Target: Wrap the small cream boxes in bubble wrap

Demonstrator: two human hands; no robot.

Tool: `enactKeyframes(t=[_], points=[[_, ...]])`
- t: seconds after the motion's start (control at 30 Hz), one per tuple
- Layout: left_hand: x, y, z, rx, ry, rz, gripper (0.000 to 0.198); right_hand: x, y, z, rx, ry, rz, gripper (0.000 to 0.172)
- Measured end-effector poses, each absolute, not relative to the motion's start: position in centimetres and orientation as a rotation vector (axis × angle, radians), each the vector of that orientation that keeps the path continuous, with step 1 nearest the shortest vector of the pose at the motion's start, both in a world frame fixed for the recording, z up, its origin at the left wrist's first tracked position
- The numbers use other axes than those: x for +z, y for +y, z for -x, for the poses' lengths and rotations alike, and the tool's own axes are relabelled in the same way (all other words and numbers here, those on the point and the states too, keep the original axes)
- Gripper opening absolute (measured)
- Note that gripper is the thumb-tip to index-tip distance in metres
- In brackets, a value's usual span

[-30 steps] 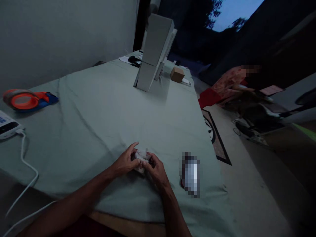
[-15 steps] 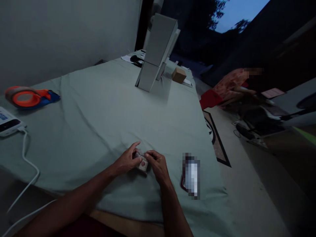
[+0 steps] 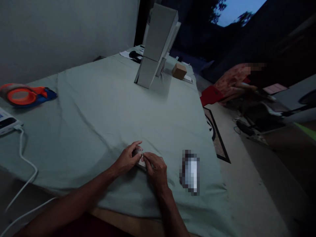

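A small pale box-like packet [image 3: 141, 163] with a reddish round mark lies near the front edge of the cloth-covered table [image 3: 98, 108]. My left hand [image 3: 127, 158] grips its left side, thumb on top and index finger stretched out beyond it. My right hand [image 3: 156, 167] has thumb and fingers pinched together at the packet's upper right, and covers part of it. Whatever is between those fingertips is too small to make out. To the right lies a blurred phone-like object [image 3: 190, 172].
At the left are an orange and blue tape dispenser [image 3: 24, 95] and a white device [image 3: 9, 123] with a cable. Tall white boxes [image 3: 156, 36] stand farther back, beside a small brown box [image 3: 179, 71]. A person [image 3: 232, 82] sits beyond the table's right side.
My right hand has turned and shifted slightly left over the packet, covering more of it. My left hand stays on it. The whole view has shifted a little.
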State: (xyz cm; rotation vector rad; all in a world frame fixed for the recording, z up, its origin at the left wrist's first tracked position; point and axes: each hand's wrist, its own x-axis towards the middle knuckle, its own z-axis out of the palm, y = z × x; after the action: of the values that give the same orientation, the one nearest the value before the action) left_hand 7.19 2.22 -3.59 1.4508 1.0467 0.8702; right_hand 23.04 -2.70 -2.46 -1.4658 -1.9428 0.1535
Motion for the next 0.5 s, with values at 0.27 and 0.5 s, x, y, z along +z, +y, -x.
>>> enactKeyframes(t=[0.27, 0.5], points=[[-3.2, 2.2, -7.4, 0.872, 1.036, -1.377, 0.052, -1.7, -3.2, -23.6, 0.005, -2.174, 1.410, 0.019], [-4.0, 2.2, -7.3, 0.888, 0.983, -1.310, 0.051, -0.9, -3.3, -23.4, -0.051, -2.310, 1.475, 0.022]])
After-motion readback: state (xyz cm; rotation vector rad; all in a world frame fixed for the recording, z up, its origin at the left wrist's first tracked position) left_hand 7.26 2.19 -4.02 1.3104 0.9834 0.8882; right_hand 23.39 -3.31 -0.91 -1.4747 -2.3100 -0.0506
